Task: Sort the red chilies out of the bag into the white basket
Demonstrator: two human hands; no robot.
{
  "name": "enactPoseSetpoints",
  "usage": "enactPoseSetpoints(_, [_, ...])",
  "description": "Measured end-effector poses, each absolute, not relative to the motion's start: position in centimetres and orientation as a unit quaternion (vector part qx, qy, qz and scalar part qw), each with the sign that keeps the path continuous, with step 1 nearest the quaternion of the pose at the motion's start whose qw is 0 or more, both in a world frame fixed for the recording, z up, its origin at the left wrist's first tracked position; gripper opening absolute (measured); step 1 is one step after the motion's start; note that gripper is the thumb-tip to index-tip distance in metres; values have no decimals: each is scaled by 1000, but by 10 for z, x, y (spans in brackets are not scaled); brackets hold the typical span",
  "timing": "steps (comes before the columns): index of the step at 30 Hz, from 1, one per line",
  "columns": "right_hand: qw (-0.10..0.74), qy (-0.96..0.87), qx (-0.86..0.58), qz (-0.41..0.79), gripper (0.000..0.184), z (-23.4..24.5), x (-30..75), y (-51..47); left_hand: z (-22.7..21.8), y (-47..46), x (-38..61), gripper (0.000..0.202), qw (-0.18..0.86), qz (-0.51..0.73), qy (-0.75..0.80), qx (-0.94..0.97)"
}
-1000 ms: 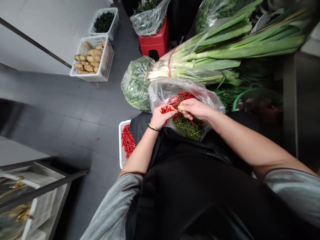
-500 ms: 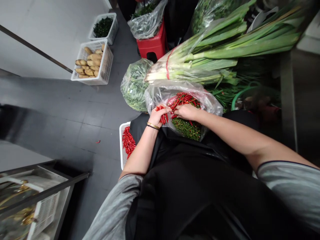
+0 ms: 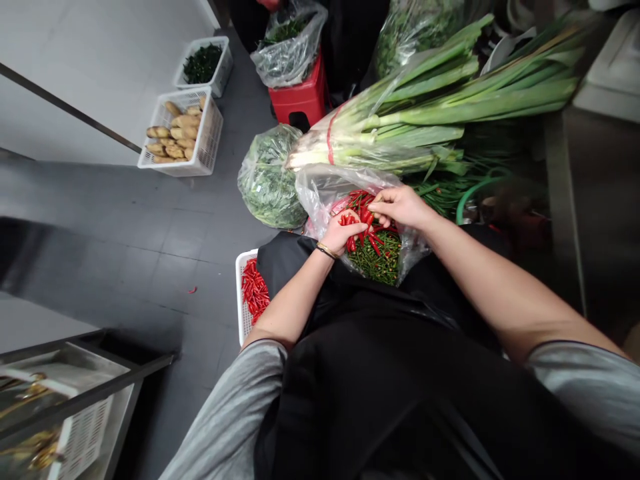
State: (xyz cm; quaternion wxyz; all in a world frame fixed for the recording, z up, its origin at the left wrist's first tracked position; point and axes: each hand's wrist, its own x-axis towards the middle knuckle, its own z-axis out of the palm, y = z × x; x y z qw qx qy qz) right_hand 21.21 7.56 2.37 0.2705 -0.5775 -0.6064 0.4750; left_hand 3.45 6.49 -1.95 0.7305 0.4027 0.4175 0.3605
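Several red chilies lie in my left hand [image 3: 343, 232], whose fingers are curled round them over the opened plastic bag [image 3: 320, 183] on my lap. Just to the right, my right hand [image 3: 404, 205] pinches at the stem end of a red chili [image 3: 365, 215]; the fingertips partly hide the stem. Loose red chilies [image 3: 357, 199] fill the far part of the bag, beneath and behind my hands. Green chili stems [image 3: 375, 261] are heaped in its near part. A white basket [image 3: 241, 313] by my left forearm holds red chilies without visible stems [image 3: 255, 290].
Beyond the bag lie bundled leeks [image 3: 390, 130] and a bag of leafy greens [image 3: 273, 177]. A red stool [image 3: 300, 97] stands behind them, with another person's dark clothing near it. Baskets of brown roots [image 3: 207, 143] and dark greens [image 3: 226, 67] are farther left. A metal rack [image 3: 135, 373] is at lower left.
My left hand has moved right, further over the bag, with the chilies in it. My right hand has lifted from the chili pile and shifted right and away from me.
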Motion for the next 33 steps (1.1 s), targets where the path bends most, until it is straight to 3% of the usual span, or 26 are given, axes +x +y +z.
enactPoseSetpoints(3, [246,-713,-596,275,33,26,195,66,-18,59,31,40,714,379,429,403])
enactPoseSetpoints(5, [215,-747,-594,207,29,28,192,61,-16,56,28,38,672,391,454,436])
enactPoseSetpoints(7, [212,-729,-599,256,29,30,195,59,-11,54,26,35,639,381,464,482])
enactPoseSetpoints(14, [340,-488,-445,669,43,35,211,37,13,49,17,36,686,320,360,545])
enactPoseSetpoints(19, [473,-390,-515,599,50,28,219,31,0,47,12,43,705,360,401,461])
enactPoseSetpoints(25, [277,-563,-472,619,57,20,208,31,-7,42,13,42,731,359,372,445])
enactPoseSetpoints(27, [268,-644,-472,539,59,24,199,29,-4,41,13,42,752,332,376,428])
enactPoseSetpoints(30, [221,-758,-535,302,53,31,192,21,2,39,13,39,779,308,400,373])
enactPoseSetpoints(33, [159,-764,-607,149,49,32,199,15,6,36,12,37,765,339,420,350])
